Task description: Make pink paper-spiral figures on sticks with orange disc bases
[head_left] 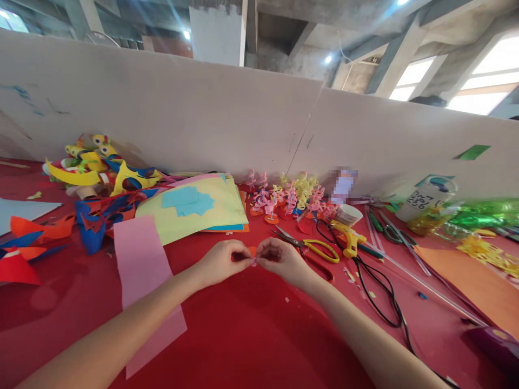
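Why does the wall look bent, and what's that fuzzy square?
Head view: the wide lens bows the partition wall; the windows glare white; the square behind the paper curls is pixelated; left hand and right hand, pinching an orange scrap, look sharp.

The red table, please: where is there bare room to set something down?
The widest bare patch of the red table lies between the two forearms, below the left hand and right hand pinching a small orange piece. Another lies lower left, beside the pink sheet. Crowded: scissors, glue gun and black cable at right, paper curls behind.
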`<state>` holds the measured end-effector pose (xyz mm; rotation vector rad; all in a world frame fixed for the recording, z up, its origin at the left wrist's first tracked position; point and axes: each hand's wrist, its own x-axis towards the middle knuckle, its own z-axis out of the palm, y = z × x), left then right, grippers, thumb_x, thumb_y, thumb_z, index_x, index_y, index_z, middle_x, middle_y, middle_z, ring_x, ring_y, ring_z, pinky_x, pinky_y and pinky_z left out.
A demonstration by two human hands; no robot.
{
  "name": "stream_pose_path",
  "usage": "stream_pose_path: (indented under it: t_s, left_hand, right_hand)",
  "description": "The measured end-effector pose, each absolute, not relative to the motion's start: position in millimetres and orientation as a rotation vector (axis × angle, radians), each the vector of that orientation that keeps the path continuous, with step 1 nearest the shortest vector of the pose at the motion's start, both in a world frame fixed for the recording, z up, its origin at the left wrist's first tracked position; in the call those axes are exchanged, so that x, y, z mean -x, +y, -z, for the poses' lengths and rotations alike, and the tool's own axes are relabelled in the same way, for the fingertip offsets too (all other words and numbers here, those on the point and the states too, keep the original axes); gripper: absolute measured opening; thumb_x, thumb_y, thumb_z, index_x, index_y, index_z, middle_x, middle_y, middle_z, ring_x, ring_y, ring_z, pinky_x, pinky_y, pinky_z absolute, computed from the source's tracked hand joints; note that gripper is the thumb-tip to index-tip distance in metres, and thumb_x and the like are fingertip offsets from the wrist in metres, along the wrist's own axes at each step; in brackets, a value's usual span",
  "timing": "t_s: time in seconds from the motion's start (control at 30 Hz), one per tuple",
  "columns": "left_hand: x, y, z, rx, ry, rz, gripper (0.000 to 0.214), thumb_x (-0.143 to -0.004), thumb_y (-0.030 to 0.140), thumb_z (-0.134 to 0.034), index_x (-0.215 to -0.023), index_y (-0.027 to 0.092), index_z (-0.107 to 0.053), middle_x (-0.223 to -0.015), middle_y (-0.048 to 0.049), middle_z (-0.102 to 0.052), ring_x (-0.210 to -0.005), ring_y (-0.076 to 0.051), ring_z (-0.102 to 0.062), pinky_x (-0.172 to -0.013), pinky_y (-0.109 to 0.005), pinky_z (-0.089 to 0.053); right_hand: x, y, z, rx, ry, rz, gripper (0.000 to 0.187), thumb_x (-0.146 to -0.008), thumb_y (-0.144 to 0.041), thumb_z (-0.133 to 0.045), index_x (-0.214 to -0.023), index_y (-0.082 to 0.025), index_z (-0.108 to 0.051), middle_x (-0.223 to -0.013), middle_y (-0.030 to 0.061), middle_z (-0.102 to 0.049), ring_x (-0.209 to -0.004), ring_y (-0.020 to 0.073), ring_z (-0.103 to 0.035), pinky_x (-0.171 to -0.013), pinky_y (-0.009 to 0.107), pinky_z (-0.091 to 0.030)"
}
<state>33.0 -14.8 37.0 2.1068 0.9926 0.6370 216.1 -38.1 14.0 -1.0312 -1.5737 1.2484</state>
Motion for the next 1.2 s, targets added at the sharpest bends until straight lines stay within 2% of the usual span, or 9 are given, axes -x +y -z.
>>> stream_pose_path:
  t_s: [0.13, 0.27, 0.43, 0.73, 0.83, 0.93, 1.07, 1.2]
  left_hand:
    - [-34, -15, -42, -2.021, 0.994, -0.700, 0.016, -0.072, 0.032, -0.064, -0.077, 0.017, -0.066, -0.076, -0.0037, -0.066, -0.068, -0.016, -0.059, -0.062, -0.026, -0.046]
    - [-33, -14, -47, -1.942, 0.913, -0.622, 0.016, -0.074, 0.031, -0.061, -0.070, 0.016, -0.067, -0.072, -0.0033, -0.067, -0.070, -0.016, -0.059, -0.067, -0.026, -0.045]
    - [-34, -14, -46, -1.808, 0.956, -0.649, 0.017, -0.073, 0.030, -0.062, -0.066, 0.016, -0.067, -0.068, -0.0019, -0.066, -0.068, -0.015, -0.057, -0.065, -0.025, -0.043]
    - [-36, -19, -49, -1.624, 0.992, -0.644, 0.016, -0.070, 0.030, -0.063, -0.064, 0.016, -0.068, -0.066, -0.0015, -0.067, -0.068, -0.016, -0.057, -0.067, -0.027, -0.042]
    - [-36, -18, -45, -1.498, 1.006, -0.715, 0.015, -0.069, 0.029, -0.063, -0.067, 0.015, -0.068, -0.069, -0.0026, -0.068, -0.070, -0.016, -0.058, -0.070, -0.028, -0.043]
    - [-35, -16, -42, -1.403, 0.980, -0.758, 0.016, -0.068, 0.030, -0.064, -0.068, 0.015, -0.068, -0.067, -0.0024, -0.066, -0.067, -0.016, -0.057, -0.067, -0.028, -0.042]
    - [-35, -17, -41, -1.395, 0.952, -0.766, 0.017, -0.068, 0.032, -0.066, -0.067, 0.015, -0.067, -0.063, -0.0007, -0.062, -0.064, -0.014, -0.054, -0.062, -0.026, -0.040]
    - [-36, -18, -40, -1.406, 0.915, -0.772, 0.018, -0.068, 0.032, -0.066, -0.066, 0.014, -0.067, -0.063, -0.0004, -0.061, -0.065, -0.013, -0.053, -0.065, -0.026, -0.041]
  right_hand:
    - [-216, -38, -15, 1.007, -1.507, -1.330, 0.025, -0.068, -0.036, -0.069, -0.077, -0.018, -0.054, -0.073, -0.0004, -0.061, -0.067, 0.0119, -0.060, -0.065, 0.026, -0.047]
    - [-215, -37, -14, 0.996, -1.436, -1.377, 0.026, -0.066, -0.035, -0.071, -0.076, -0.018, -0.055, -0.072, -0.0017, -0.060, -0.065, 0.0104, -0.059, -0.065, 0.024, -0.046]
    - [-215, -37, -16, 1.011, -1.378, -1.415, 0.028, -0.064, -0.036, -0.073, -0.078, -0.017, -0.056, -0.073, -0.0022, -0.060, -0.066, 0.0100, -0.060, -0.067, 0.024, -0.046]
    - [-216, -39, -17, 1.000, -1.435, -1.398, 0.024, -0.070, -0.037, -0.068, -0.081, -0.018, -0.056, -0.073, -0.0010, -0.061, -0.068, 0.0122, -0.061, -0.068, 0.027, -0.049]
    - [-215, -41, -16, 0.968, -1.579, -1.213, 0.017, -0.077, -0.033, -0.061, -0.087, -0.019, -0.057, -0.083, 0.0020, -0.061, -0.078, 0.0142, -0.060, -0.074, 0.030, -0.049]
    - [-213, -44, -18, 1.010, -1.758, -0.833, 0.016, -0.076, -0.025, -0.063, -0.091, -0.022, -0.060, -0.091, 0.0032, -0.056, -0.084, 0.0155, -0.056, -0.076, 0.030, -0.048]
    - [-212, -48, -19, 1.027, -1.865, -0.451, 0.012, -0.076, -0.021, -0.064, -0.087, -0.025, -0.065, -0.087, 0.0028, -0.050, -0.081, 0.0163, -0.053, -0.073, 0.030, -0.048]
    - [-210, -49, -19, 0.976, -1.888, -0.344, 0.008, -0.079, -0.022, -0.062, -0.085, -0.025, -0.066, -0.084, 0.0033, -0.050, -0.078, 0.0164, -0.053, -0.069, 0.030, -0.048]
